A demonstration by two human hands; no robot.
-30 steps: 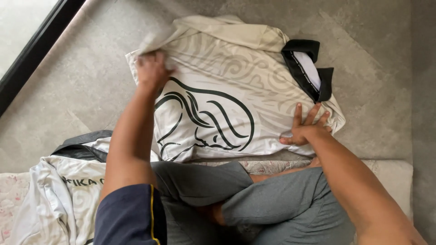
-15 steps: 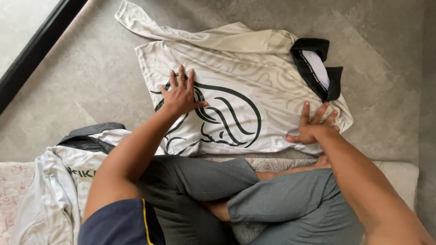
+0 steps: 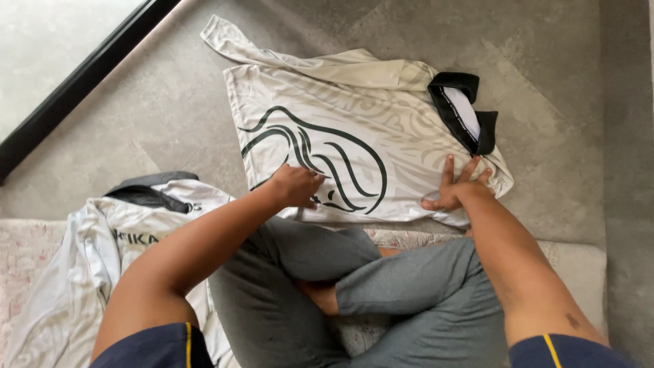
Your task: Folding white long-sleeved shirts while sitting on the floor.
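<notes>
A cream patterned shirt [image 3: 368,116] with a dark swirl design and a black collar [image 3: 470,112] lies spread on the grey floor in front of my crossed legs. My left hand [image 3: 294,185] rests on its near lower edge, fingers curled against the cloth; whether it pinches the fabric I cannot tell. My right hand [image 3: 458,185] lies flat with fingers spread on the shirt's near right edge, below the collar. One sleeve [image 3: 225,34] stretches away at the far left.
A second white garment with a dark collar [image 3: 88,252] is heaped on the left beside my knee. I sit cross-legged on a pale patterned mat [image 3: 579,266]. A black window frame [image 3: 82,82] runs diagonally at the far left.
My left hand has drawn back from the shirt's far left corner to its near edge. The shirt now lies flatter, its sleeve laid out. My right hand stayed pressed in place.
</notes>
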